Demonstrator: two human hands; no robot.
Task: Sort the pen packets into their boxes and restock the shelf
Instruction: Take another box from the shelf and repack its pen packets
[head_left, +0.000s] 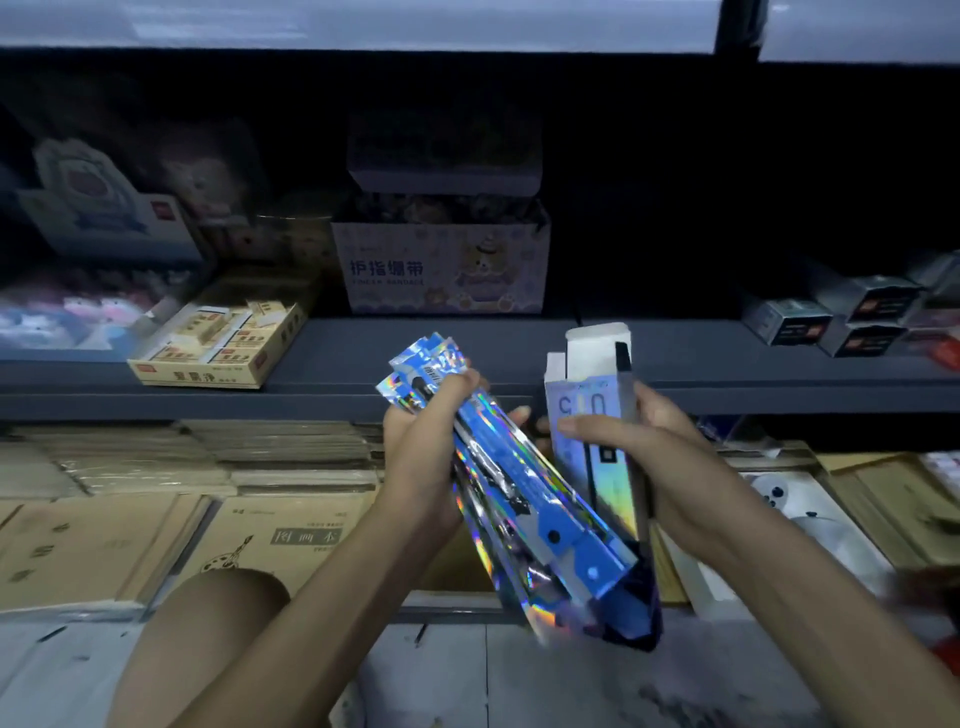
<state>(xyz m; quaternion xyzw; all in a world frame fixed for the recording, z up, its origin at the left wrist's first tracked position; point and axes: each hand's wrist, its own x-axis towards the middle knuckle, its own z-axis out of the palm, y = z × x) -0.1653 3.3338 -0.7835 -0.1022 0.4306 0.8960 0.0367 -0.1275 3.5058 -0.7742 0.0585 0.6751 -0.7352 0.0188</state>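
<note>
Head view: your left grip (415, 452) clutches holographic blue pen packets (524, 499); right grip (670, 462) wraps open-flapped pen box (582, 400), dark item (623, 357) protruding.

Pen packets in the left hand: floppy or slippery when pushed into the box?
Probably slippery: the pen packets are glossy foil and fan out in the left hand. Likely fairly stiff: they jut out without drooping. Probably light: one hand grips the bunch.

The left hand (426, 447) covers the upper pen packets (524, 499), whose lower ends smear into blur. The right hand (644, 457) hides the right side of the box (587, 415). Print on the small grey boxes (831, 317) is too small to read, and the right edge cuts off a red thing (948, 649)
</note>
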